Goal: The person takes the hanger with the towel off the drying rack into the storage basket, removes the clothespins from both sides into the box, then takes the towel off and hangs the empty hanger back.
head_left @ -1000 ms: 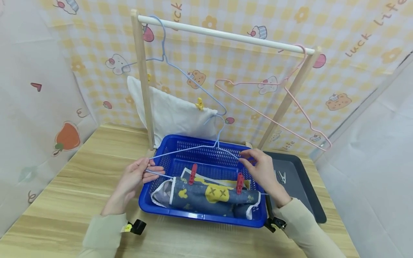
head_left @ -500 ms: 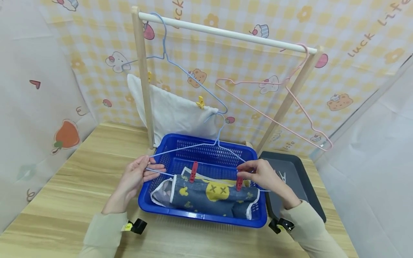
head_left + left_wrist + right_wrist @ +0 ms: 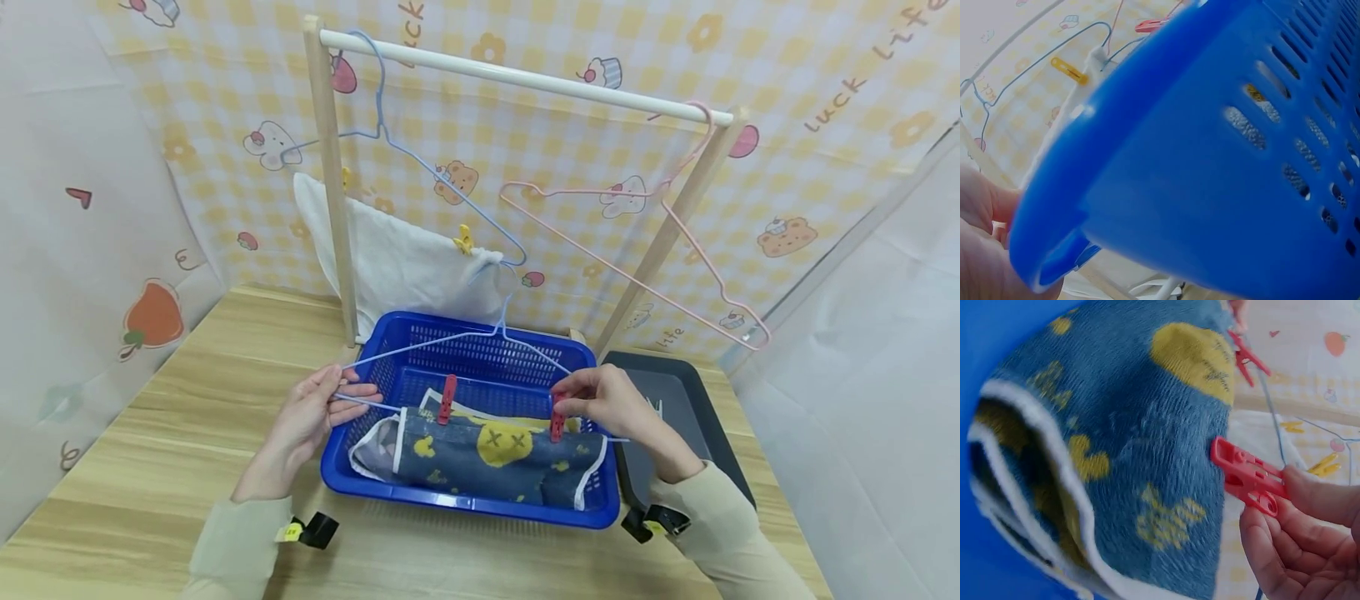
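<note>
At the left end of a light blue hanger (image 3: 420,346), my left hand (image 3: 303,417) grips the wire corner between thumb and fingers. Over the hanger's lower bar hangs a dark blue towel (image 3: 465,458) with yellow patterns and white edging, its lower part inside a blue basket (image 3: 480,517). Two red clothespins sit on the folded towel along the bar. My right hand (image 3: 611,404) pinches the right clothespin (image 3: 1250,478) by its handle ends, while the left clothespin (image 3: 447,400) stands untouched. The left wrist view is mostly filled by the basket's side; the hanger grip is hidden there.
Behind the basket stands a rack with a white rail (image 3: 525,77). On it hang another blue hanger (image 3: 450,187), bearing a white towel (image 3: 420,275) with yellow clothespins, and a pink hanger (image 3: 622,271). A dark grey tray (image 3: 690,400) lies at the right.
My right hand has left the hanger's right shoulder and come down onto the right red clothespin. The left hand keeps its grip, and the hanger's hook has tipped slightly.
</note>
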A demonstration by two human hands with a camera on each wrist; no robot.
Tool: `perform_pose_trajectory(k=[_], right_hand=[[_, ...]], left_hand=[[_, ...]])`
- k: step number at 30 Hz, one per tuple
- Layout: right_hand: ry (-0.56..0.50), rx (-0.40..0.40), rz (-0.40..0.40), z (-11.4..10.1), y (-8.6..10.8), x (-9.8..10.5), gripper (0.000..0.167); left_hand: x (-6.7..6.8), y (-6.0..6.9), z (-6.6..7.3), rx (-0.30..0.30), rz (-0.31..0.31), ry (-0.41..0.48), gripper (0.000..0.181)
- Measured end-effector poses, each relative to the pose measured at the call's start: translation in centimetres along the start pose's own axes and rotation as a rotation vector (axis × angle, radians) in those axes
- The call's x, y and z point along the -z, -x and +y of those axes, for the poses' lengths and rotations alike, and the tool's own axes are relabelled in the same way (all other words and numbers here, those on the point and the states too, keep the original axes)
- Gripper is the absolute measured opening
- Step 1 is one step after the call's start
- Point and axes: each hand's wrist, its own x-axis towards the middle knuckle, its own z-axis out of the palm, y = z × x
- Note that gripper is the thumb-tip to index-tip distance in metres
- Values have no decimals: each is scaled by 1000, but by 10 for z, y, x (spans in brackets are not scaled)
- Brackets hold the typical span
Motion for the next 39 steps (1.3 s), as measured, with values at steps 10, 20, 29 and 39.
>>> perform_pose_trajectory(k=[10, 20, 29, 39], right_hand=[[-65, -16, 199, -8, 4, 11, 17], [-144, -135, 313, -1, 17, 24, 30], [-133, -200, 464, 22, 43, 49, 37], [188, -337, 467, 62, 42, 58, 35]], left_hand=[[0, 3, 1, -7, -22, 34, 31], [0, 3, 2, -22, -44, 49, 32], [2, 4, 5, -24, -41, 38, 32], [3, 3, 5, -41, -85, 68, 33]])
